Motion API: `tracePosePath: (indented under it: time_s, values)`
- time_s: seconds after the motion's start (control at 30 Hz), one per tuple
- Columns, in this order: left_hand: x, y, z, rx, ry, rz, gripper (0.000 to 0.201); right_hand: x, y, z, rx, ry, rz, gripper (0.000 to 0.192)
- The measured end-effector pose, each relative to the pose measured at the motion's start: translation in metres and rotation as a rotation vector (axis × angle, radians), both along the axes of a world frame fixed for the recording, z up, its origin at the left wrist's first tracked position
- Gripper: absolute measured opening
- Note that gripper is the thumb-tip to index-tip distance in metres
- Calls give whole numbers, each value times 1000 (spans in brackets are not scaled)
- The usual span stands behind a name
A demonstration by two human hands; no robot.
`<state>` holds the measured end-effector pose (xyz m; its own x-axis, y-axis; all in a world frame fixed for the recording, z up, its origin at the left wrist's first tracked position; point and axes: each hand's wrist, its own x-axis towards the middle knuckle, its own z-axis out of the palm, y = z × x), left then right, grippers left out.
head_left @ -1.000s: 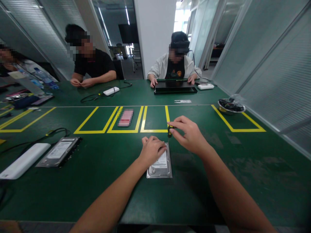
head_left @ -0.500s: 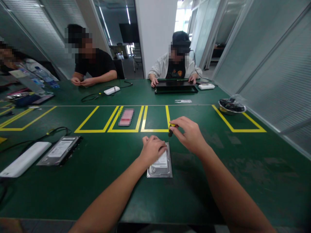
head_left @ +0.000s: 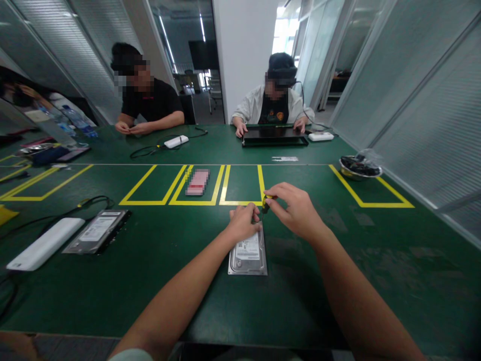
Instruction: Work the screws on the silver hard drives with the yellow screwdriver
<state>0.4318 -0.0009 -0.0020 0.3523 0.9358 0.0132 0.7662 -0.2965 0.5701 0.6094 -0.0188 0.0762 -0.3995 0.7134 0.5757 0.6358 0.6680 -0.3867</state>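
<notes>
A silver hard drive (head_left: 248, 258) with a white label lies flat on the green table, directly ahead. My left hand (head_left: 244, 223) covers its far end, fingers curled at the far edge and thumb near the right corner. My right hand (head_left: 293, 205) pinches a small yellow-and-black screwdriver (head_left: 266, 204) by its handle. The tool stands nearly upright, its thin shaft pointing down at the drive's far right corner beside my left fingertips. What the tip touches is too small to make out.
To the left lie another hard drive (head_left: 98, 230), a white power bank (head_left: 47, 244) and black cables. Yellow tape marks boxes on the table, one with a pink phone-like item (head_left: 198, 182). A bowl of dark parts (head_left: 359, 167) stands right. Across, a person handles a black panel (head_left: 275, 136).
My left hand has shifted forward on the drive, its fingertips now nearer the screwdriver, and more of the label shows. My right hand stays at the same corner. The view has shifted slightly.
</notes>
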Motion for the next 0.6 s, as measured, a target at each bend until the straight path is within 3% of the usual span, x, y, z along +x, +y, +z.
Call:
tracePosePath:
  time_s: [0.43, 0.6]
  values:
    - [4, 12, -1, -78, -21, -62, 23, -3, 3, -4, 15, 60, 49, 17]
    - [4, 14, -2, -93, -35, -66, 29, -3, 4, -5, 41, 86, 38, 11]
